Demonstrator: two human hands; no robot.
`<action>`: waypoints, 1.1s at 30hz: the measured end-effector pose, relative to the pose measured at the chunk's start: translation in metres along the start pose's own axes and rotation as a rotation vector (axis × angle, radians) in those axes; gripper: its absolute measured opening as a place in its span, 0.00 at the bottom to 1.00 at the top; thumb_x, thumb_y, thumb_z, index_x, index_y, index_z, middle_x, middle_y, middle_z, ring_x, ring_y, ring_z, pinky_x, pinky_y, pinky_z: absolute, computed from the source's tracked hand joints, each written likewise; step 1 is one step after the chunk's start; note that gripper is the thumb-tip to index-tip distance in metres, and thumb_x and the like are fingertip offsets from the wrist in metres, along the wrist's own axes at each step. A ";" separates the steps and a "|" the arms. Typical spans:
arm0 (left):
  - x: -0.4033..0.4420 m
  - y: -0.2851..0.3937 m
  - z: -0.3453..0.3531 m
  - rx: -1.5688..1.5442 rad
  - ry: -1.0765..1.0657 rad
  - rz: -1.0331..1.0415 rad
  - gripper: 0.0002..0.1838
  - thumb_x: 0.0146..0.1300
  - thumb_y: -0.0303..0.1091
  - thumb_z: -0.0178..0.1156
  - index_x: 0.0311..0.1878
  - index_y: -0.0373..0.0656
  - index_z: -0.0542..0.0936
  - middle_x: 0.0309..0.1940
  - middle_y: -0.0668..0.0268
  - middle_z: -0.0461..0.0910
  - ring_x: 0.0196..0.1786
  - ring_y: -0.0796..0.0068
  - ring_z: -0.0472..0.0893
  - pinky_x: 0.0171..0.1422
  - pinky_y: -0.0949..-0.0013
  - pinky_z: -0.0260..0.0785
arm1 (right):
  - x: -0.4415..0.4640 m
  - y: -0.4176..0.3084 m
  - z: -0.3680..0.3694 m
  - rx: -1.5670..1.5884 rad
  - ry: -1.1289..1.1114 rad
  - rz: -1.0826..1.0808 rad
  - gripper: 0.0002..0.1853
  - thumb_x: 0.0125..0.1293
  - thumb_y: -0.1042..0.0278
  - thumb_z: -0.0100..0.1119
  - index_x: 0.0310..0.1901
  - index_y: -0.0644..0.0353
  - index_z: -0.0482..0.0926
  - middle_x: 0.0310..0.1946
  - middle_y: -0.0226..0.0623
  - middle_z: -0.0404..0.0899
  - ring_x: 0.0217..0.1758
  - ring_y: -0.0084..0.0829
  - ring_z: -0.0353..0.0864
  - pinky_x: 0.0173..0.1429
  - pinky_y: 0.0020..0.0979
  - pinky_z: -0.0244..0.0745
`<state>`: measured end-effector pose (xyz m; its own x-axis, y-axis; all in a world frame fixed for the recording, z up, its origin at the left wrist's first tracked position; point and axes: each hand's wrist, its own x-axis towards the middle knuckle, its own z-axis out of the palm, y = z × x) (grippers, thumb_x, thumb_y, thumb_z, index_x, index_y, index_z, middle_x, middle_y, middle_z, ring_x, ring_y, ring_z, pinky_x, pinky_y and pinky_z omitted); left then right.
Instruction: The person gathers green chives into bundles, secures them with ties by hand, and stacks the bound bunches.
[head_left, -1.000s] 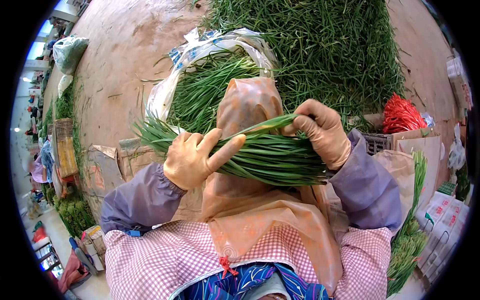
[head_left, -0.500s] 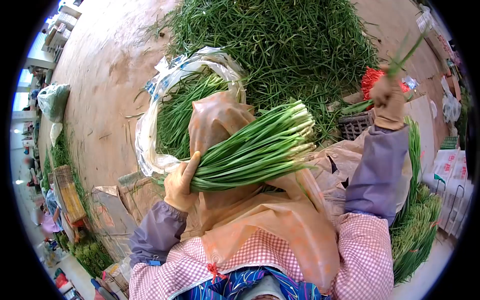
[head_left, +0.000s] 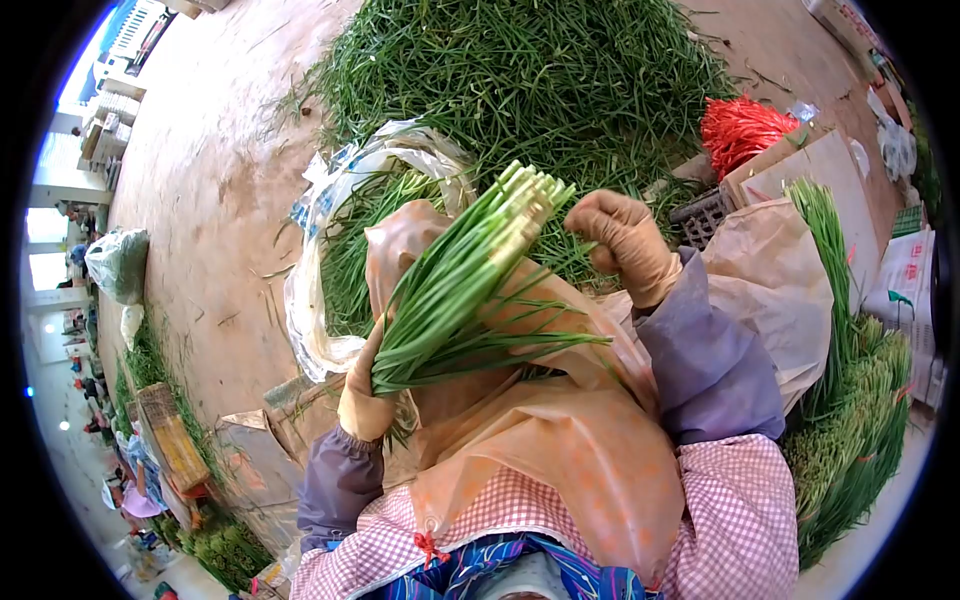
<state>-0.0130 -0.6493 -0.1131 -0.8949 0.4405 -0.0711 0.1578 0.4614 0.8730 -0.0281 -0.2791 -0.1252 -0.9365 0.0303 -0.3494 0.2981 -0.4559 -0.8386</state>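
Gloved in tan, my left hand (head_left: 366, 392) is wrapped round the leafy part of a bunch of long green stalks (head_left: 450, 290). The bunch leans up to the right, its pale root ends at the top. Some leaves splay out to the right over the orange plastic apron (head_left: 560, 430). Just right of the pale ends, my right hand (head_left: 628, 240), also gloved, is raised with its fingers curled together. Whether anything small sits between those fingers is hidden. Behind the bunch, a white plastic bag (head_left: 305, 300) stands open with more green stalks inside.
A large heap of loose greens (head_left: 520, 80) covers the floor ahead. To the right are red ties (head_left: 745, 130), a dark crate (head_left: 700, 215), cardboard (head_left: 815, 180) and stacked bundles of greens (head_left: 850, 440). A filled bag (head_left: 118, 265) and a yellow-filled crate (head_left: 172, 440) lie left.
The bunch has tilted from nearly level to steeply upright in my left hand. My right hand came back from the far right, where it held a few loose stalks, to beside the pale ends.
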 end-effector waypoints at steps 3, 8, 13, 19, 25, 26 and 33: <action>-0.007 -0.023 -0.006 -0.162 -0.073 -0.119 0.39 0.59 0.15 0.59 0.75 0.40 0.59 0.67 0.58 0.71 0.65 0.70 0.73 0.68 0.69 0.64 | 0.010 -0.006 -0.029 0.123 0.258 -0.174 0.07 0.68 0.64 0.62 0.37 0.58 0.81 0.15 0.18 0.66 0.11 0.12 0.55 0.15 0.19 0.48; -0.011 -0.029 -0.019 -0.416 -0.116 -0.368 0.31 0.57 0.15 0.60 0.66 0.41 0.69 0.44 0.65 0.81 0.39 0.79 0.78 0.40 0.75 0.70 | 0.039 0.011 -0.149 -0.637 0.864 -0.436 0.06 0.66 0.64 0.65 0.39 0.55 0.83 0.22 0.21 0.75 0.21 0.14 0.66 0.25 0.19 0.61; -0.009 -0.015 -0.015 -0.627 -0.095 -0.577 0.28 0.51 0.14 0.60 0.57 0.43 0.73 0.27 0.71 0.78 0.21 0.84 0.68 0.22 0.77 0.57 | 0.019 -0.009 -0.061 -0.450 0.527 -0.655 0.04 0.62 0.71 0.68 0.37 0.56 0.84 0.24 0.18 0.76 0.22 0.12 0.66 0.27 0.18 0.61; -0.006 -0.008 -0.012 -0.516 -0.082 -0.592 0.29 0.50 0.14 0.59 0.58 0.43 0.73 0.27 0.71 0.77 0.20 0.84 0.68 0.21 0.77 0.57 | -0.002 -0.030 0.008 -0.111 0.006 -0.337 0.05 0.63 0.71 0.67 0.40 0.59 0.83 0.23 0.20 0.74 0.23 0.12 0.66 0.27 0.18 0.60; -0.005 0.004 -0.003 -0.429 -0.008 -0.555 0.22 0.49 0.15 0.59 0.50 0.38 0.73 0.24 0.65 0.76 0.18 0.80 0.68 0.19 0.75 0.56 | -0.004 -0.033 0.080 -0.395 0.029 -0.474 0.10 0.61 0.77 0.68 0.44 0.61 0.83 0.31 0.22 0.79 0.32 0.13 0.73 0.37 0.18 0.69; -0.011 -0.002 -0.007 -0.405 0.012 -0.546 0.25 0.50 0.14 0.58 0.54 0.39 0.72 0.27 0.65 0.77 0.20 0.79 0.71 0.21 0.75 0.60 | -0.002 -0.032 0.085 -0.354 0.020 -0.469 0.09 0.62 0.77 0.67 0.44 0.61 0.82 0.31 0.23 0.79 0.31 0.13 0.73 0.37 0.18 0.69; -0.014 -0.017 -0.006 -0.457 0.052 -0.512 0.19 0.51 0.16 0.57 0.50 0.35 0.74 0.24 0.68 0.77 0.17 0.81 0.70 0.19 0.78 0.59 | -0.038 -0.091 -0.005 0.016 0.344 -0.636 0.08 0.68 0.70 0.61 0.43 0.66 0.80 0.26 0.32 0.79 0.25 0.20 0.76 0.33 0.22 0.74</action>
<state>-0.0054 -0.6679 -0.1246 -0.8301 0.2109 -0.5161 -0.4723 0.2260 0.8520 -0.0184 -0.2341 -0.0375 -0.8157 0.5714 0.0904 -0.2906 -0.2695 -0.9181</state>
